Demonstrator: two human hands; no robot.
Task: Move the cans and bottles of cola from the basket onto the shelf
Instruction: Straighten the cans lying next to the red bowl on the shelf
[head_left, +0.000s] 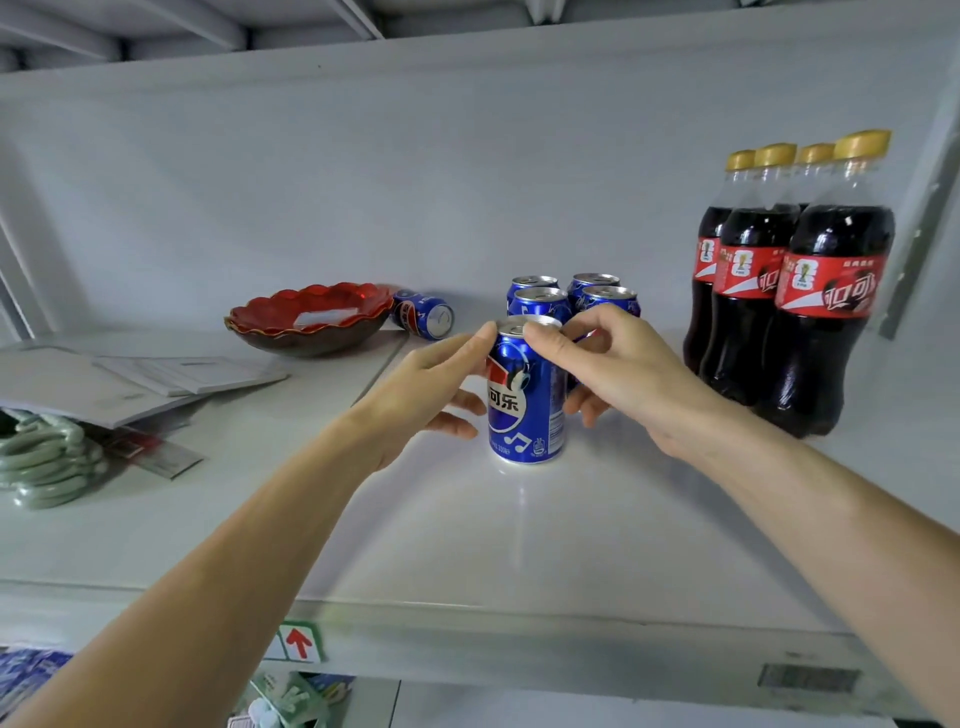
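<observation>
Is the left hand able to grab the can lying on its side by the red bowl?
Probably yes. The tipped can lies in the open right of the red bowl, and nothing stands between it and the left hand, which would first have to let go of the upright can.

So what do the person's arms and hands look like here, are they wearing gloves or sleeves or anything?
No gloves and no sleeves in view: both forearms are bare right down to the bottom edge of the picture. The left hand and right hand show no rings, watch or bracelet that I can see. The fingernails look short and unpainted.
</observation>
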